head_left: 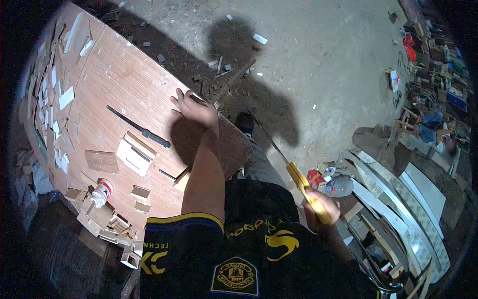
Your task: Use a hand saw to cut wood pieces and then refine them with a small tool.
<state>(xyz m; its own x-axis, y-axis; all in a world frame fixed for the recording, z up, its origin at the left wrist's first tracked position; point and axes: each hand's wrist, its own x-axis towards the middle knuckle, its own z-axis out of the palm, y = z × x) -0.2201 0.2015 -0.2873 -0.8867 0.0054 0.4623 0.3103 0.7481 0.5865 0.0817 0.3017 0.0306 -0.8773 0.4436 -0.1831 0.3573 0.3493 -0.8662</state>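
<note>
My left hand (195, 109) rests at the edge of the wooden workbench (144, 74), gripping a narrow wooden strip (234, 80) that juts out over the floor. Part of the strip is hidden under the palm. In my right hand (322, 207) is the yellow handle of a handsaw (298, 177), held off the bench on the right. Its thin blade shows nearly edge-on, pointing up and left toward my foot. Left of my left forearm lie a long dark tool (137, 124), a pale wooden block (136, 153) and a small tool with a dark shaft (168, 174).
A white bottle with a red label (102, 192) stands among wood offcuts (102, 161). White scraps (65, 97) litter the bench's far left. Debris lies on the concrete floor (318, 60). At right are a clear plastic jug (340, 185), curved panels (398, 204) and a seated person (438, 132).
</note>
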